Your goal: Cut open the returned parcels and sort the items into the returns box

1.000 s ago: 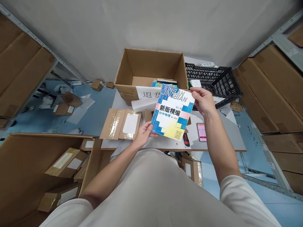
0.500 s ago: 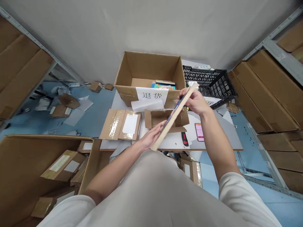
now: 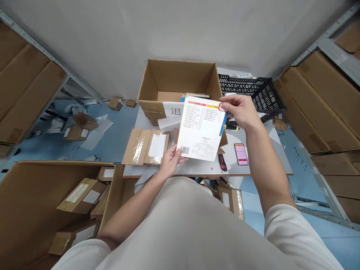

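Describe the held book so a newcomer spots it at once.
Find the large open cardboard box on the table. In front of it, the left hand and right hand hold the book by opposite corners. Its mostly white printed face, with a barcode lower left and a blue strip at the right edge, sets it apart from the brown taped cardboard to its left.

Pale shirt [image 3: 182, 225], short sleeves [image 3: 289, 225] (lightly creased), bare forearms [image 3: 266, 165]

On the worktop [image 3: 264, 160] lie a carton [image 3: 152, 111], taped cardboard [image 3: 136, 150], a phone [image 3: 241, 154], a cutter [image 3: 222, 162] and, probably, a black crate [image 3: 268, 95].
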`<state>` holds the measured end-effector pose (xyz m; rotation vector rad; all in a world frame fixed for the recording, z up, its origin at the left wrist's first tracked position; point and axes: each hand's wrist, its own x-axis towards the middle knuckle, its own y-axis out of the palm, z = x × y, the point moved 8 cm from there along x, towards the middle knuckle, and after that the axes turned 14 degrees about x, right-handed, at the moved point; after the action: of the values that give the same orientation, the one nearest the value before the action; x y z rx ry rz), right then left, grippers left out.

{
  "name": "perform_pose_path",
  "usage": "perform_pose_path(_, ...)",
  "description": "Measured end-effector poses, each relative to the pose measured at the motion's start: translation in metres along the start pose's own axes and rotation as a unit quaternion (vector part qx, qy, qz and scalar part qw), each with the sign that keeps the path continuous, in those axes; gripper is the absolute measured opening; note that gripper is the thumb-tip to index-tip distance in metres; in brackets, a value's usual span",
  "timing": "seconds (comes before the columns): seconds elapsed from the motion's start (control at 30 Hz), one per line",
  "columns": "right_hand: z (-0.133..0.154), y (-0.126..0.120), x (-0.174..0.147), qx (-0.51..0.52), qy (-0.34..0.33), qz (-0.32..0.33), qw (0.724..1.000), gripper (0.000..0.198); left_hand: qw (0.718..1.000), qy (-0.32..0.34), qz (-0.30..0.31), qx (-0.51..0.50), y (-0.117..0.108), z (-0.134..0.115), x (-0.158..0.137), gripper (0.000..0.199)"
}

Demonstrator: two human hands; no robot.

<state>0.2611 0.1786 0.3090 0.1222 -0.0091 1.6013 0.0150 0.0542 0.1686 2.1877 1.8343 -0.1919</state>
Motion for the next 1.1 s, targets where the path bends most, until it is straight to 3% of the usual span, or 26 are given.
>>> perform_pose_path(0.3, -0.003, -0.009, -0.005, 0.012, -0.003, -0.016, 1.000, 0.023, 1.000, 0.008, 0.005, -0.005, -0.001, 0.000, 0.000, 0.050)
perform_pose_path(0.5, -0.003, -0.017, -0.008, 0.036, -0.005, -0.025, 0.999, 0.028, 0.998, -0.021, 0.029, -0.061, 0.001, -0.001, 0.002, 0.049)
perform_pose_path(0.6, 0.003, -0.005, -0.006, 0.052, -0.025, -0.011, 0.998, 0.041, 0.989, -0.055, 0.085, -0.107, 0.011, 0.000, 0.002, 0.042)
perform_pose_path(0.7, 0.005, 0.021, -0.002, 0.057, -0.032, 0.054, 0.996, 0.054, 0.971, -0.097, 0.155, -0.155, 0.027, 0.005, 0.001, 0.034)
perform_pose_path(0.83, -0.005, 0.042, 0.004, 0.059, -0.005, 0.125, 0.990, 0.049, 0.950, -0.148, 0.214, -0.171, 0.049, 0.010, -0.004, 0.036)
perform_pose_path(0.93, -0.007, 0.034, 0.008, 0.042, 0.004, 0.115, 0.992, 0.046, 0.962, -0.096, 0.178, -0.183, 0.042, -0.001, -0.001, 0.048)
perform_pose_path(1.1, -0.009, 0.020, 0.015, 0.010, 0.038, 0.102, 0.994, 0.036, 0.991, 0.014, 0.028, -0.132, -0.002, -0.010, 0.006, 0.052)
